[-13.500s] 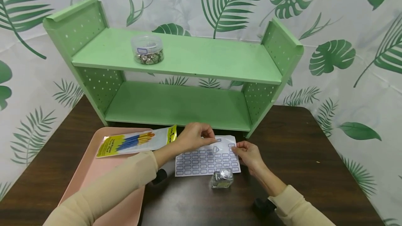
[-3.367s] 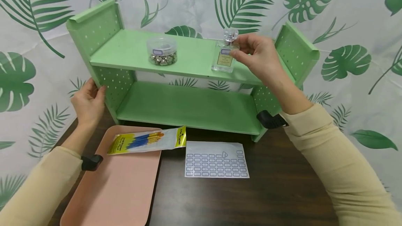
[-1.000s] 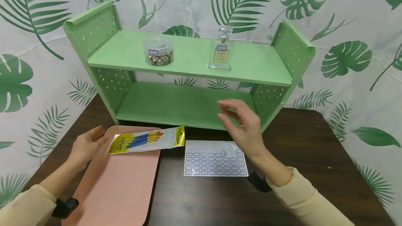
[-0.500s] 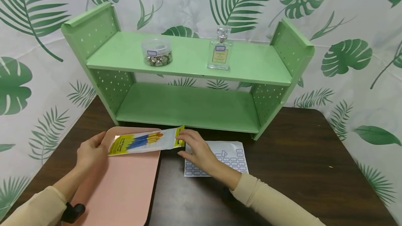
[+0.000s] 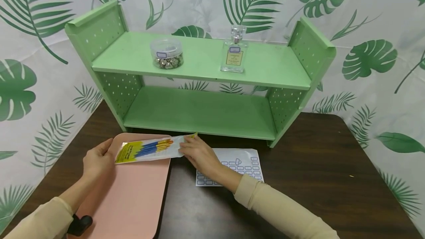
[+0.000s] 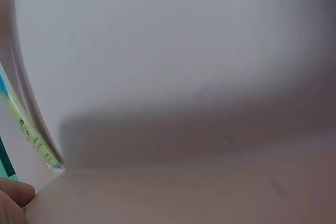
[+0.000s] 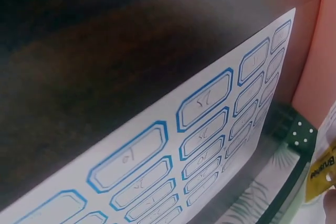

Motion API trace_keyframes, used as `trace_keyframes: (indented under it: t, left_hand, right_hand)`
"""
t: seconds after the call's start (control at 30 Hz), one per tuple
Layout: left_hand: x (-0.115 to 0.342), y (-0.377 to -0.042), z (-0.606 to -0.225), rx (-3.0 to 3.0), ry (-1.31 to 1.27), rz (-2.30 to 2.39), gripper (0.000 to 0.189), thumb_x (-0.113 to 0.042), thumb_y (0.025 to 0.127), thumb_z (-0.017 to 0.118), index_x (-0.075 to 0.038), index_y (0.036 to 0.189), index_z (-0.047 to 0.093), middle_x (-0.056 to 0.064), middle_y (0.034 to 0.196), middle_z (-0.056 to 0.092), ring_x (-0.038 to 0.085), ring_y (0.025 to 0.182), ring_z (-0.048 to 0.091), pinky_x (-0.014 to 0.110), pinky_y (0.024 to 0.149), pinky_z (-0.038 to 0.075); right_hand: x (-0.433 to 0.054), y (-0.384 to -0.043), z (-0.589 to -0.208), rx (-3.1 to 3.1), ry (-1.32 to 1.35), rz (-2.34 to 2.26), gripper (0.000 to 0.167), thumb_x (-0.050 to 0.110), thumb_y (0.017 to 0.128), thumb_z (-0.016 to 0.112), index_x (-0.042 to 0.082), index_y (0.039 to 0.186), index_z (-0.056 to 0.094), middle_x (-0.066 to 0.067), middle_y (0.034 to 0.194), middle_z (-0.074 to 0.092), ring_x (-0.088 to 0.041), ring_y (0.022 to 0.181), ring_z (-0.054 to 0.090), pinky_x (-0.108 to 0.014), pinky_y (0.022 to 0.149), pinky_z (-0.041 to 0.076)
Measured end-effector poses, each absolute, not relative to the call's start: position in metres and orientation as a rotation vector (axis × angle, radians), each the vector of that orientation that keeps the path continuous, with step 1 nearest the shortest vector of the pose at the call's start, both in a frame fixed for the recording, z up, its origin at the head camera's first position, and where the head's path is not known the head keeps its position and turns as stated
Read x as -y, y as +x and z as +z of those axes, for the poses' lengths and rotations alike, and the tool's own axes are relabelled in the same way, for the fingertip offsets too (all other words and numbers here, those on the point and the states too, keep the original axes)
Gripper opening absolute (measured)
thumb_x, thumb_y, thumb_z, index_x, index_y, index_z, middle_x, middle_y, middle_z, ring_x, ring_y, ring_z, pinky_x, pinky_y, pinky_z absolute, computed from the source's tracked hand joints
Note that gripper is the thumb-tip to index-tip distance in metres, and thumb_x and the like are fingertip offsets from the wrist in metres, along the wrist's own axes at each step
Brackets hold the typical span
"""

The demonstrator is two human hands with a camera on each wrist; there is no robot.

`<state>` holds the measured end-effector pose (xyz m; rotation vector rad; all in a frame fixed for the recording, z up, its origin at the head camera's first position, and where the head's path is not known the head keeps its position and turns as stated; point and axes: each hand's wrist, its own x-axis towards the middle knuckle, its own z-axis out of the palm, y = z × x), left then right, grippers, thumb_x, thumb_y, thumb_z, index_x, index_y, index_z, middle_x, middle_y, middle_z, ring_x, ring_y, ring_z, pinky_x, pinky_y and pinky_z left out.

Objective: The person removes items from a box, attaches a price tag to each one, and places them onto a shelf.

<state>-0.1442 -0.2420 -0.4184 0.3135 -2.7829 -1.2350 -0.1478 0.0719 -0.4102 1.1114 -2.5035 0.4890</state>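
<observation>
A clear packet of paintbrushes, blue-handled with yellow printed ends, lies slanted across the far end of the pink tray. My right hand grips the packet's right end, its fingers covering most of the yellow strip; in the right wrist view that strip shows beside a fingertip. At the tray's far left rim, my left hand holds the edge, close to the packet's left end. The left wrist view has its fingers at the rim. Under my right forearm, the label sheet is partly hidden.
A green two-tier shelf stands behind the tray. On its upper board are a round clear jar of small metallic pieces and a glass perfume bottle, each bearing a label. The dark wooden table extends to the right.
My right hand has left the perfume bottle on the shelf, moved down and left, and taken hold of the packet's end. My left hand has gone from the shelf's side to the tray rim.
</observation>
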Motion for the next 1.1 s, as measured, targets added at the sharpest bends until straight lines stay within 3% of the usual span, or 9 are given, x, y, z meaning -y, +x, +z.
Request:
trace_keyframes:
  t: [0.13,0.23,0.37,0.97,1.1]
  left_hand:
    - [0.243,-0.143,-0.418,2.774,0.286,-1.217,0.046,-0.006,0.091,0.038,0.002,0.136,0.045,0.024,0.131,0.048,0.045,0.125,0.041,0.056,0.100,0.033]
    - [0.243,-0.143,-0.418,2.767,0.267,-1.205,0.046,-0.004,0.090,0.038,0.003,0.135,0.046,0.025,0.130,0.049,0.046,0.124,0.042,0.057,0.099,0.034]
    - [0.244,-0.142,-0.418,2.762,0.283,-1.189,0.046,-0.004,0.089,0.039,0.001,0.134,0.047,0.026,0.127,0.051,0.047,0.122,0.044,0.057,0.099,0.034]
    - [0.246,-0.143,-0.420,2.752,0.298,-1.193,0.047,-0.004,0.088,0.039,0.000,0.133,0.049,0.024,0.125,0.052,0.046,0.122,0.044,0.056,0.098,0.036]
    - [0.245,-0.144,-0.417,2.759,0.283,-1.207,0.047,-0.004,0.088,0.039,0.000,0.134,0.048,0.025,0.127,0.050,0.047,0.122,0.043,0.057,0.098,0.035]
  right_hand:
    - [-0.074,-0.143,-0.409,2.508,1.094,0.529,0.015,0.009,0.086,0.066,0.011,0.099,0.072,-0.002,0.107,0.070,-0.020,0.115,0.059,-0.038,0.105,0.037]
    - [-0.078,-0.135,-0.408,2.487,1.074,0.561,0.011,0.009,0.087,0.065,0.014,0.095,0.071,0.002,0.099,0.072,-0.015,0.104,0.064,-0.031,0.094,0.047]
    - [-0.089,-0.121,-0.405,2.439,1.083,0.639,0.008,0.009,0.086,0.065,0.015,0.091,0.069,0.005,0.091,0.072,-0.010,0.091,0.066,-0.022,0.078,0.052]
    - [-0.144,-0.066,-0.403,2.377,1.227,0.707,0.025,-0.001,0.079,0.069,0.013,0.100,0.068,0.003,0.096,0.072,-0.009,0.090,0.068,-0.019,0.078,0.052]
    - [-0.164,-0.052,-0.407,2.355,1.299,0.674,0.018,0.006,0.089,0.061,0.015,0.102,0.068,0.004,0.099,0.070,-0.008,0.092,0.067,-0.018,0.079,0.051]
